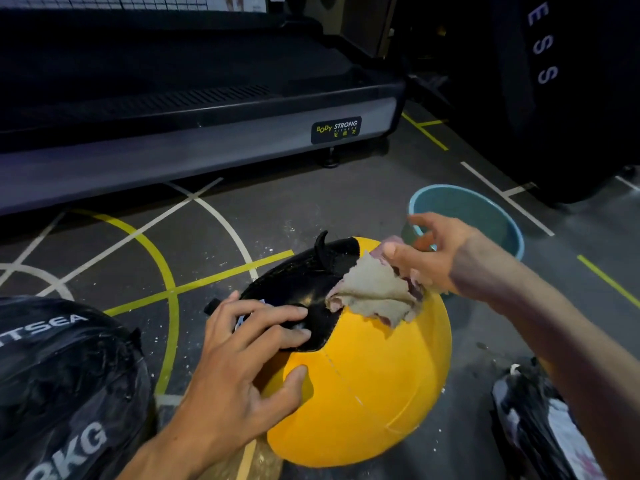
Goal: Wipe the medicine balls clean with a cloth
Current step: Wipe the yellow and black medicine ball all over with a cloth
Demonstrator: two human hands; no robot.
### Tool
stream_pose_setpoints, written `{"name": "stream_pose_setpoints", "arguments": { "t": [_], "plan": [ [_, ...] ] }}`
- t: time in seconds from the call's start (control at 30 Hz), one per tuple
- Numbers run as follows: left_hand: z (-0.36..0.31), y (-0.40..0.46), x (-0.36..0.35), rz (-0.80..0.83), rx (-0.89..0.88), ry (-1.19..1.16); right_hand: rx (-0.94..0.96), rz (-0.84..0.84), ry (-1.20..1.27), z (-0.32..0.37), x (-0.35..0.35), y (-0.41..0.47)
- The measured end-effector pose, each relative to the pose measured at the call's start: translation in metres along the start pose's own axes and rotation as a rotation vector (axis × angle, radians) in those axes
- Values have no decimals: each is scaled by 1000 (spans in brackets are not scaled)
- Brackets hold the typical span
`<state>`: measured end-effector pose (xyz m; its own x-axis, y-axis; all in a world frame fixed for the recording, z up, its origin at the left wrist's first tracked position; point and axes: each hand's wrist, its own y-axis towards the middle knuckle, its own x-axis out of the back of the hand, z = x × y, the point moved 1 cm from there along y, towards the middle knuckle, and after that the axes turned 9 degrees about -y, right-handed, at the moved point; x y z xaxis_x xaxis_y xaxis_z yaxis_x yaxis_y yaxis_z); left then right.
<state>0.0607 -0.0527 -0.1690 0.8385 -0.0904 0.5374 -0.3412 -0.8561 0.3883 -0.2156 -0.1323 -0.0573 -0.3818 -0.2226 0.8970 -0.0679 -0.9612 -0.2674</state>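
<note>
A yellow and black medicine ball point(374, 386) sits on the gym floor in the middle of the view. My left hand point(242, 362) rests on its left side, fingers spread over the black panel and thumb on the yellow part. A worn, pale cloth point(374, 292) lies draped on the ball's top. My right hand point(436, 254) pinches the cloth's upper edge between thumb and fingers, just above the ball. A black medicine ball point(65, 382) with white lettering lies at the lower left.
A teal plastic basin point(485, 216) stands on the floor behind my right hand. A treadmill base point(207, 140) runs across the back. A large dark tyre point(568, 98) stands at the right. A black and white bag-like thing point(540, 431) lies at the lower right.
</note>
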Motion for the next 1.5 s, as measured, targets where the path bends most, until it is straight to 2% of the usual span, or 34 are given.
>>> {"name": "stream_pose_setpoints", "arguments": {
  "t": [0.1, 0.23, 0.33, 0.5, 0.57, 0.67, 0.77, 0.87, 0.93, 1.0, 1.13, 1.2, 1.27, 1.33, 1.4, 1.43, 1.5],
  "plan": [
    [0, 0, 0, 1, -1, 10, -131, 29, 50, -10, -3, -1],
    [1, 1, -2, -9, -6, 11, -116, -9, 392, -11, -5, -1],
    [1, 1, -1, -10, -8, 8, 50, -78, 461, -4, -3, -9],
    [1, 2, -1, -4, 2, 14, 472, -392, 75, 30, 22, -45],
    [0, 2, -1, -2, 0, 15, 594, -398, 110, 45, 35, -63],
    [0, 3, -1, -8, -4, 14, 726, -269, 346, 59, 45, -81],
    [0, 3, -1, -8, -16, 14, 615, -125, 547, 52, 35, -65],
    [1, 2, -2, -5, -7, 23, 391, -152, 444, 28, 10, -29],
    [1, 2, -3, -10, -6, 20, 314, -202, 301, 12, -2, -10],
    [1, 2, -3, -10, -5, 16, 282, -239, 260, 2, -7, 1],
    [0, 2, -3, -7, 2, 1, 331, -335, 274, 2, -1, 3],
    [0, 2, -3, -8, -4, 2, 402, -467, 241, 11, 6, -7],
    [0, 1, -2, -12, -5, 3, 523, -523, 146, 22, 9, -25],
    [1, 1, -2, -13, -1, -2, 639, -410, 32, 33, 3, -51],
    [1, 2, -1, -13, -2, 2, 675, -278, -47, 41, -5, -74],
    [0, 2, -1, -9, -2, 8, 664, -261, -55, 40, -7, -79],
    [-1, 3, -2, -5, -3, 15, 591, -335, -48, 33, -11, -73]
  ]
}}
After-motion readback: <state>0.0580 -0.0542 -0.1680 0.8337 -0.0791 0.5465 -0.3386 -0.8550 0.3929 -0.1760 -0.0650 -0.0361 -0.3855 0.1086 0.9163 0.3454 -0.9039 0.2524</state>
